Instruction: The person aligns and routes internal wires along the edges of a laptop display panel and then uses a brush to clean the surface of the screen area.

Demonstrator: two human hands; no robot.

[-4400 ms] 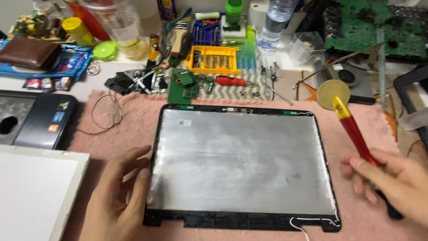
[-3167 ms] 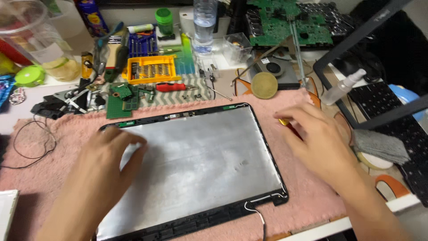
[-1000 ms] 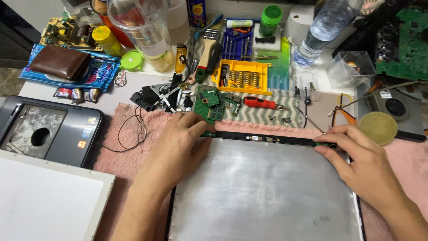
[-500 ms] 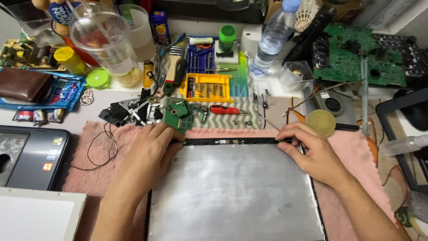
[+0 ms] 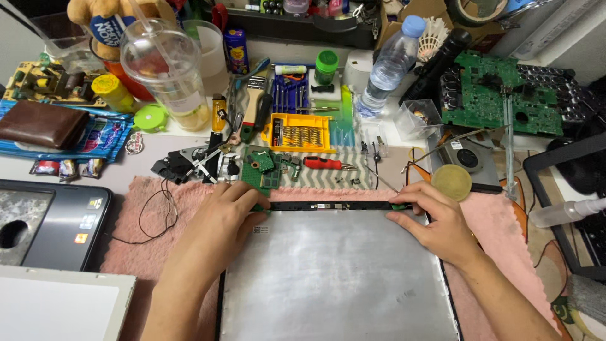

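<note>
Head view: left hand [image 5: 224, 218] and right hand [image 5: 435, 218], fingers pinching far black bezel of silver laptop screen panel [image 5: 334, 271] lying centre on pink towel [image 5: 499, 233]. Step looks like bezel separation; next needs even prying.

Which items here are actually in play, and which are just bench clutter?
In play:
- left hand and right hand, both on the far edge of the laptop screen lid
- black top bezel strip between them
- pink towel under the lid

Lying about:
- red-handled screwdriver
- yellow bit case
- water bottle
- green circuit board
- brown wallet
</note>
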